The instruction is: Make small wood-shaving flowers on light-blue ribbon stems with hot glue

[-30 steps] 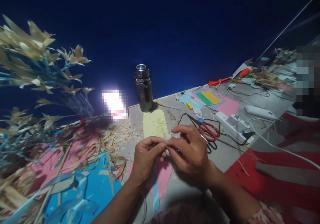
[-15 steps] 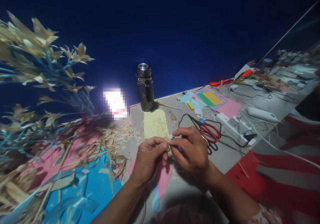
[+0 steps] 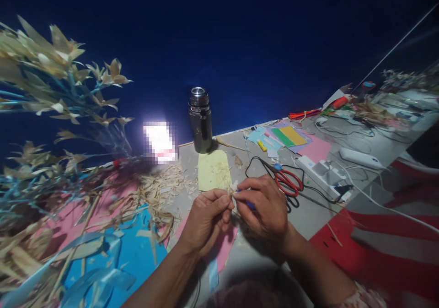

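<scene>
My left hand (image 3: pixel 210 214) is closed in a pinch, thumb against fingers, on a small pale piece of dried husk (image 3: pixel 231 191). Close beside it, my right hand (image 3: pixel 263 207) is curled around a slim blue object (image 3: pixel 251 205), mostly covered by the fingers, so its kind does not show. Its fingertips come right up to the pale piece. Just beyond both hands lies a yellow card (image 3: pixel 213 170) strewn with tiny scraps. Pink paper (image 3: pixel 228 248) is partly under my left hand.
A dark thermos (image 3: pixel 200 127) stands behind the card. Red-handled scissors (image 3: pixel 290 182) and a white power strip (image 3: pixel 322 177) lie to the right, with cables. Husk scraps (image 3: pixel 164 180) and blue paper (image 3: pixel 133 241) spread left, beneath branches of husk flowers (image 3: pixel 61 51).
Both hands stay together at nearly the same spot. My right hand has shifted very slightly right, its fingers a little straighter. The whole view has drifted slightly.
</scene>
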Demonstrator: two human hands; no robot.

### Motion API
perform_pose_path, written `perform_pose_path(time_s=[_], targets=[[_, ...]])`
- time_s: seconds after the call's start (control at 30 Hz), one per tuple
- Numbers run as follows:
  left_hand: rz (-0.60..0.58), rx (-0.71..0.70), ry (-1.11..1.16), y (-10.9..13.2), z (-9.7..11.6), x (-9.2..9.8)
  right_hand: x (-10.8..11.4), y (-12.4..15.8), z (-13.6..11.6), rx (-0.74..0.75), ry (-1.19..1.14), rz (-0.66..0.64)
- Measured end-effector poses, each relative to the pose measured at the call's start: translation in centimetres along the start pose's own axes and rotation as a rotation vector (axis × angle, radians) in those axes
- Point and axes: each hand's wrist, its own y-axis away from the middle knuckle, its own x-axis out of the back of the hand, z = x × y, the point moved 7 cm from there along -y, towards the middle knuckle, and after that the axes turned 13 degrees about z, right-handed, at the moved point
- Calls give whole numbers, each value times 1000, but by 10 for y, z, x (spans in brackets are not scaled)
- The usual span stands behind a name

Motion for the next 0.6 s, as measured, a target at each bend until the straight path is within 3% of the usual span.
perform_pose_path(time_s=[0.27, 0.43, 0.6], targets=[[-18, 4, 31, -2, -3, 0, 1, -2, -2, -30, -36, 40], [26, -76, 54, -7, 1, 7, 6, 5, 3, -182, -123, 132], [-18, -169, -60, -9, -1, 10, -1, 16, 12, -343, -138, 77]])
